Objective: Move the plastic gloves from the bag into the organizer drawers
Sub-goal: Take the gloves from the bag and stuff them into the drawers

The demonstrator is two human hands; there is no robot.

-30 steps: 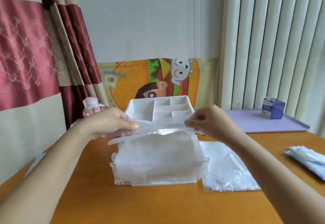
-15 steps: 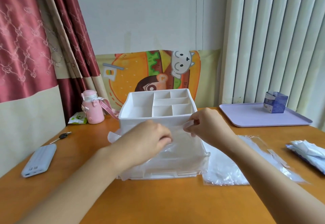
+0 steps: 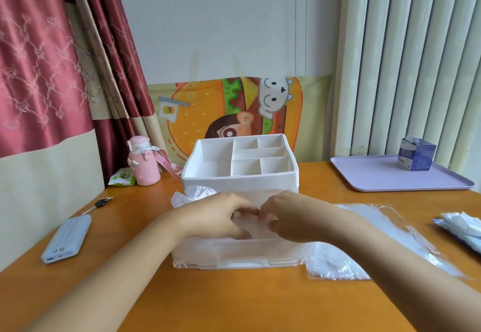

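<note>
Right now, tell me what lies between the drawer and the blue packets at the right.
The clear bag lies flat on the table between the drawer and the packets, as the head view shows.

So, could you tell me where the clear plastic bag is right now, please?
In the head view, the clear plastic bag lies flat on the table, right of centre, beside the open organizer drawer and nearer than the purple tray.
</note>
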